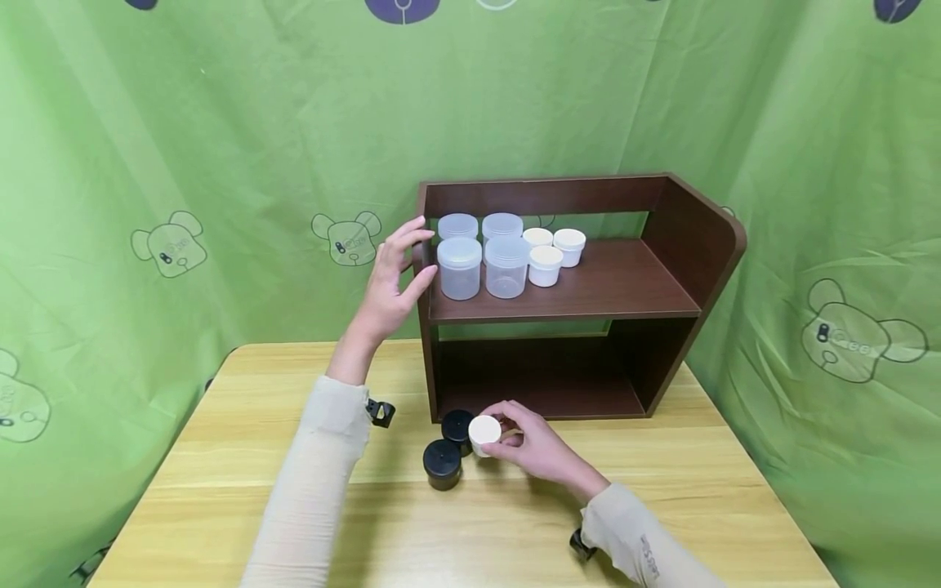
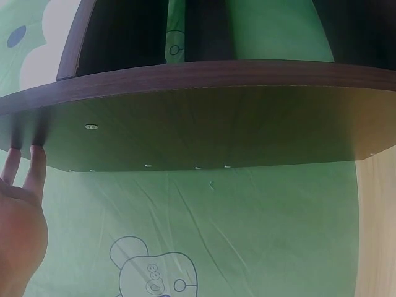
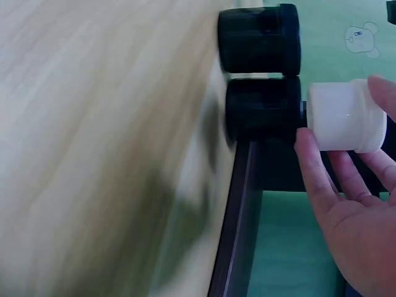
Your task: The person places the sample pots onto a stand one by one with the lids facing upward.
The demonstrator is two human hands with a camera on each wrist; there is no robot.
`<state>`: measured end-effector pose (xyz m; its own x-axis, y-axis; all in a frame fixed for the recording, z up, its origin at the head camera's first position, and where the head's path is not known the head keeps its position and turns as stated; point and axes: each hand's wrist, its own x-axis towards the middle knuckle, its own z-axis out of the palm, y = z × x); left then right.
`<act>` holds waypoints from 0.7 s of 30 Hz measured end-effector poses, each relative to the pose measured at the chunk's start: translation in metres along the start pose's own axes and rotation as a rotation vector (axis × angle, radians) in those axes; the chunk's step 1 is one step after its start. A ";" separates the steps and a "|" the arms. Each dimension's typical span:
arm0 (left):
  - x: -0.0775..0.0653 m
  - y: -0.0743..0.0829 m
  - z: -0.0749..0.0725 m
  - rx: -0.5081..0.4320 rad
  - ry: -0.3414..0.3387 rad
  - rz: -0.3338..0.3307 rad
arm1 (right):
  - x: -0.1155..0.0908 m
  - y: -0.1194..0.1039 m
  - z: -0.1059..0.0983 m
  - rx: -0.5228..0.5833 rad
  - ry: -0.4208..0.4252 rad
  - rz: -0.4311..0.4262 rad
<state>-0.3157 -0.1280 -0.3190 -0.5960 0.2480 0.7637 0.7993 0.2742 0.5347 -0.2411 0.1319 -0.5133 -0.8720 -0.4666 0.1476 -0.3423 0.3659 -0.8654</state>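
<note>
My right hand [image 1: 535, 445] pinches a small white screw-lid jar [image 1: 484, 433] between thumb and fingers. In the right wrist view, the white jar [image 3: 346, 116] is held up off the table, higher than two black jars [image 3: 263, 108] that stand on the wood. Up at the left side panel of a dark brown shelf [image 1: 566, 306], my left hand [image 1: 385, 286] has its fingers extended and spread. The left wrist view shows two of its fingertips [image 2: 37, 154] against the panel's outer face.
On the upper shelf stand several translucent jars [image 1: 461, 273] at the left, with white jars [image 1: 545, 267] beside them. The black jars [image 1: 443, 464] are on the wooden table [image 1: 279, 408] before the shelf's front left corner. A green curtain [image 1: 220, 122] hangs behind.
</note>
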 end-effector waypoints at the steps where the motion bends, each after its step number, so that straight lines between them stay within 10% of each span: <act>1: 0.000 0.000 0.000 -0.001 -0.001 -0.001 | 0.001 -0.001 -0.001 -0.001 0.007 -0.010; 21: 0.001 -0.041 0.004 0.024 0.008 0.039 | 0.007 -0.043 -0.038 -0.013 0.151 -0.158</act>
<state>-0.3495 -0.1351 -0.3423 -0.5636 0.2515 0.7868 0.8199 0.2865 0.4957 -0.2460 0.1433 -0.4573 -0.8492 -0.3934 0.3522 -0.4829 0.3087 -0.8195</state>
